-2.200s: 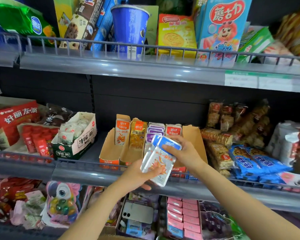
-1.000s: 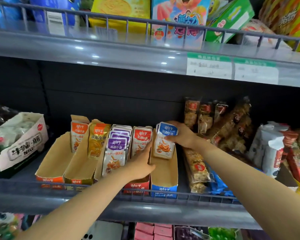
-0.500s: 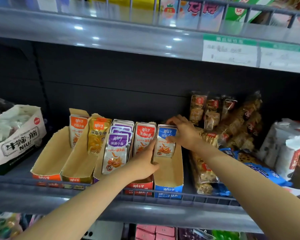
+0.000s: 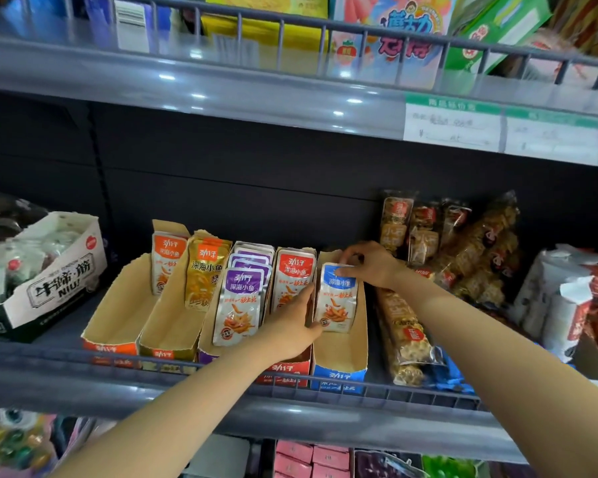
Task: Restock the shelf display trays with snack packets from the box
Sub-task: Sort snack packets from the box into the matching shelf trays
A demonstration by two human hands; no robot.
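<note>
Blue-topped snack packets (image 4: 337, 298) stand upright at the back of the blue tray (image 4: 339, 374). The curled fingers of the right hand (image 4: 370, 263) pinch their tops, and the left hand (image 4: 290, 326) pinches their lower-left edge between thumb and forefinger; how many stand behind the front one cannot be made out. Left of the blue tray on the grey wire-fronted shelf (image 4: 83, 374) sit red packets (image 4: 294, 277), purple packets (image 4: 242, 298), yellow packets (image 4: 204, 270) and orange packets (image 4: 166, 260) in cardboard trays. Right of it lie wrapped snack bars (image 4: 408, 326), and above it hang blurred price labels (image 4: 451, 124), with the upper goods cut off.
</note>
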